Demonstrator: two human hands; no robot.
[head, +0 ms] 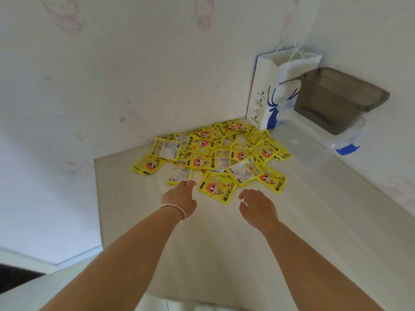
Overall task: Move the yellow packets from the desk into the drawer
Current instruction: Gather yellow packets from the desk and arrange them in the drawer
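Observation:
Several yellow packets (pixel 213 153) with a cartoon face lie in a loose heap at the far corner of the white desk (pixel 224 243). My left hand (pixel 180 198), with a bracelet at the wrist, reaches over the desk; its fingertips are at the near edge of the heap by a face-down packet (pixel 179 175). My right hand (pixel 256 206) hovers with relaxed fingers just right of the nearest yellow packet (pixel 217 190). Neither hand holds anything. No drawer is in view.
A white and blue paper bag (pixel 276 90) stands against the wall behind the heap. A clear plastic box with a blue clip (pixel 314 144) sits at the right, with a brown translucent bin (pixel 336 99) on it. Walls enclose the desk's far and right sides.

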